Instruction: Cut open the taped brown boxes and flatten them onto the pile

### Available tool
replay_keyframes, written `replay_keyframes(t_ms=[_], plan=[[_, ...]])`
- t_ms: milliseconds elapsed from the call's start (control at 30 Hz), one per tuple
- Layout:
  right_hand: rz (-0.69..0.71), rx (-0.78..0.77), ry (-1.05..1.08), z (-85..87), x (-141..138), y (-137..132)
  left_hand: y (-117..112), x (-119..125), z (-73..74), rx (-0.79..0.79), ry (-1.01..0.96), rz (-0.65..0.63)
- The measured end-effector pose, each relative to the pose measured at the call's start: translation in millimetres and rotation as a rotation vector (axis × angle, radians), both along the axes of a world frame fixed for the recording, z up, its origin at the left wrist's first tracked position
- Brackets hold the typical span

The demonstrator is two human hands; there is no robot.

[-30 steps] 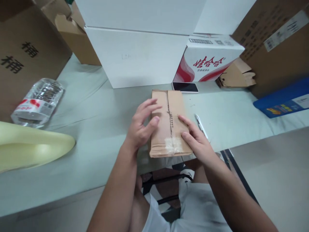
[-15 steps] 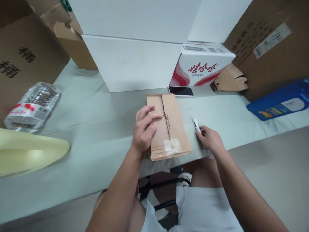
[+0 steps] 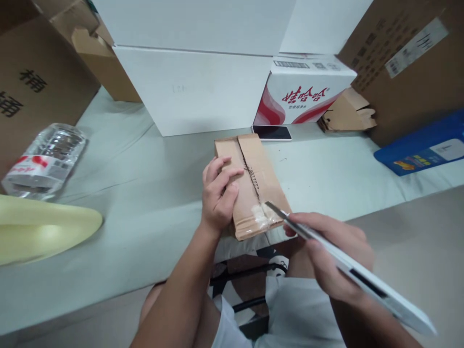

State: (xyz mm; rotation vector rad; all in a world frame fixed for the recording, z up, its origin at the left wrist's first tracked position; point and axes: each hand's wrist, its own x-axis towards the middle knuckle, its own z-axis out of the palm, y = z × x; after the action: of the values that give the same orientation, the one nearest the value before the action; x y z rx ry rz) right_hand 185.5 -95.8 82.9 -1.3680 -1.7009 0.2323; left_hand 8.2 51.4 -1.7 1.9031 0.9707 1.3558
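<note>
A small cardboard box (image 3: 266, 176) lies on the cloth-covered table near its front edge, slightly turned. A dark, ragged seam runs along its top, ending at a patch of clear tape (image 3: 261, 215) at the near end. My left hand (image 3: 219, 198) grips the box by its left side, fingers bent over the top. Raised close to the camera, my right hand (image 3: 337, 249) is closed around a white utility knife (image 3: 362, 278). The knife's blade is out and points left toward the taped end; whether its tip touches the box I cannot tell.
Behind the box lie a phone (image 3: 271, 132), a large white box (image 3: 195, 92) and a red-and-white carton (image 3: 300, 92). At left are a plastic bottle (image 3: 47, 159) and a pale yellow object (image 3: 50, 229). A blue container (image 3: 420, 145) rests at right.
My right hand has lifted the utility knife off the table and brought it up toward the box's near end, blade now visible. The box has turned slightly under my left hand.
</note>
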Motion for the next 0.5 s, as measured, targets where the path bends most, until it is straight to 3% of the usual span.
replay_keyframes(t_ms=[100, 333, 500], plan=[[-0.141, -0.089, -0.224, 0.2, -7, -4, -1, 0, 1.1, 0.007, 0.020, 0.006], [-0.256, -0.107, -0.333, -4.0, -16, -3, -1, 2, 2.0, 0.024, 0.036, 0.014], [-0.143, -0.047, -0.336, -1.6, -19, -1, -2, 3, 1.0, 0.024, 0.023, 0.035]])
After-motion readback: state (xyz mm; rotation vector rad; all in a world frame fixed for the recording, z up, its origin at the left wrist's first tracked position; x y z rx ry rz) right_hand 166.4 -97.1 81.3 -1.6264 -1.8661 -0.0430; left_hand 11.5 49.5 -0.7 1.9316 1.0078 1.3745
